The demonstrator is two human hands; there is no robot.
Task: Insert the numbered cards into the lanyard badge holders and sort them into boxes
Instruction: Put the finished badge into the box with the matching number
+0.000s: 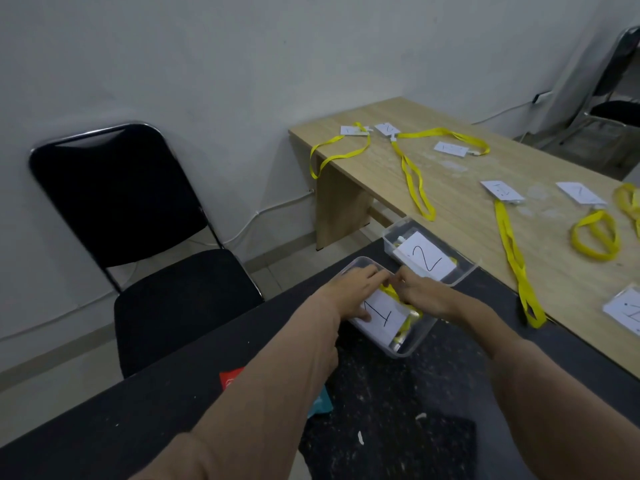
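Your left hand (349, 296) lies pretty much flat, fingers straight, resting on the "1" card (382, 318) inside the near clear box (414, 349). Your right hand (427, 294) has its fingers curled down over the yellow lanyard (390, 291) in that same box, but the fingertips are hidden, so I can't tell if you're actually pinching it. The hands also cover most of the box's contents. The second box (465, 273), with the "2" card (427, 259), sits just beyond your right hand. Both boxes are close to the far edge of the black table (156, 403). Something red (232, 379) pokes out from under your left forearm. More lanyards (519, 271) lie spread over the wooden table (450, 188) on your right, and a black chair (166, 306) stands past the left edge.
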